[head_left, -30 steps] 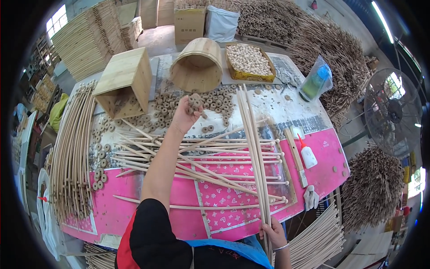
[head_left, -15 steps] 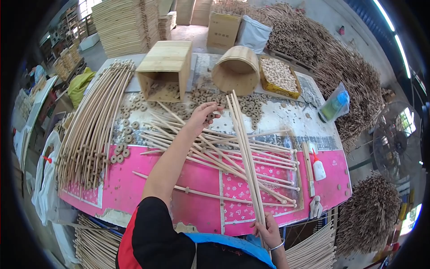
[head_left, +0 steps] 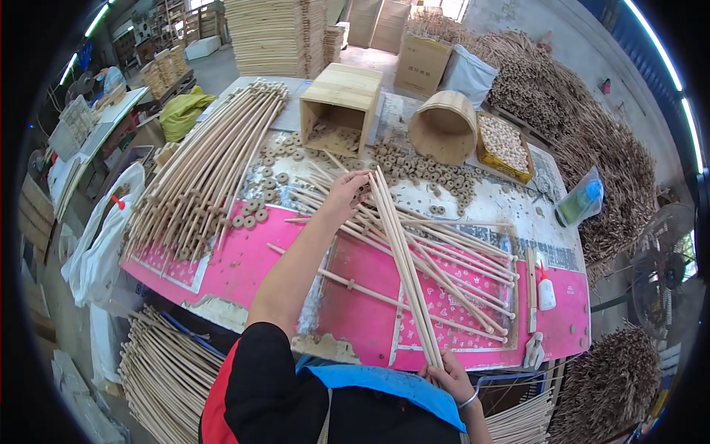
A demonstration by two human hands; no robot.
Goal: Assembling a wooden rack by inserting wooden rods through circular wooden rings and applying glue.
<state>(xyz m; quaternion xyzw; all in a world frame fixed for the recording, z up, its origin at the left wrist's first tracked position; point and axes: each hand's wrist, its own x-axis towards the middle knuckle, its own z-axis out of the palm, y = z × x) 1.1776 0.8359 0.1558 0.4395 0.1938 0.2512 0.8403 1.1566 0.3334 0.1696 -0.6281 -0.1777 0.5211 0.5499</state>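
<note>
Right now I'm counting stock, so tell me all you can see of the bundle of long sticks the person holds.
The bundle of sticks is a handful of long, thin, pale wooden rods, straight and bare. It lies slanted over the pink table, crossing other loose rods. The right hand grips its near end at the table edge; the left hand touches its far end, beside small wooden rings.

Box [head_left: 342, 106] left of bucket [head_left: 444, 126], rings [head_left: 425, 170] before them
</note>
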